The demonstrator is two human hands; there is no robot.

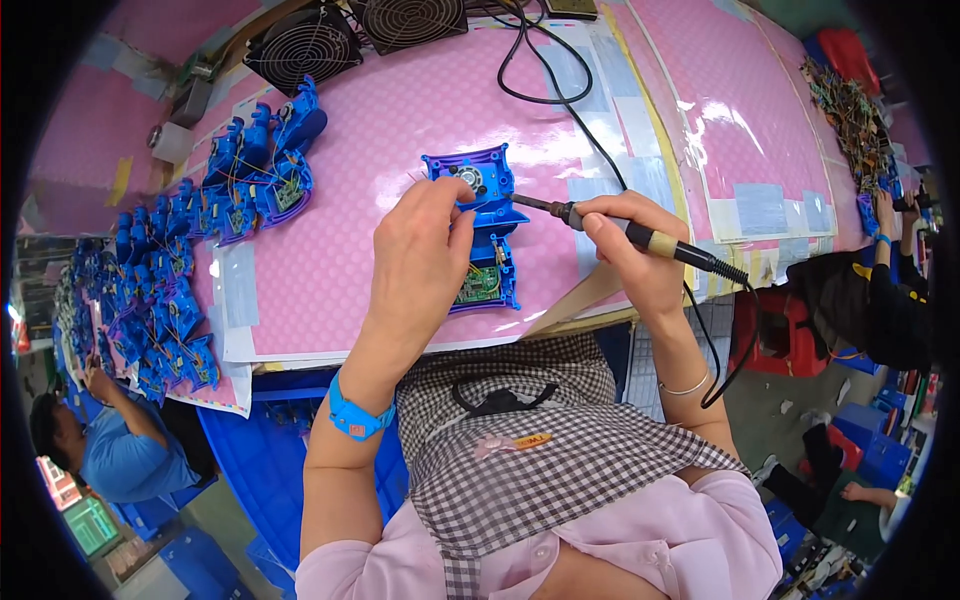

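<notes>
Blue plastic housing lies opened out in two halves on the pink-covered surface, its long axis running away from the person. It sits to the left of the right hand, which grips a soldering iron like a pen; the iron crosses the housing's axis, its tip at the right edge of the far half, though whether it touches cannot be told. Nearer is the left hand, at the housing's left side with fingers bent; its fingertips are partly hidden, so I cannot tell whether they pinch anything.

As a shallow container, the far half holds a round speaker; the near half holds a green circuit board. Well to the left stand more blue housings, some with boards inside. Below the surface's front edge sits a blue bin, its contents mostly hidden.
</notes>
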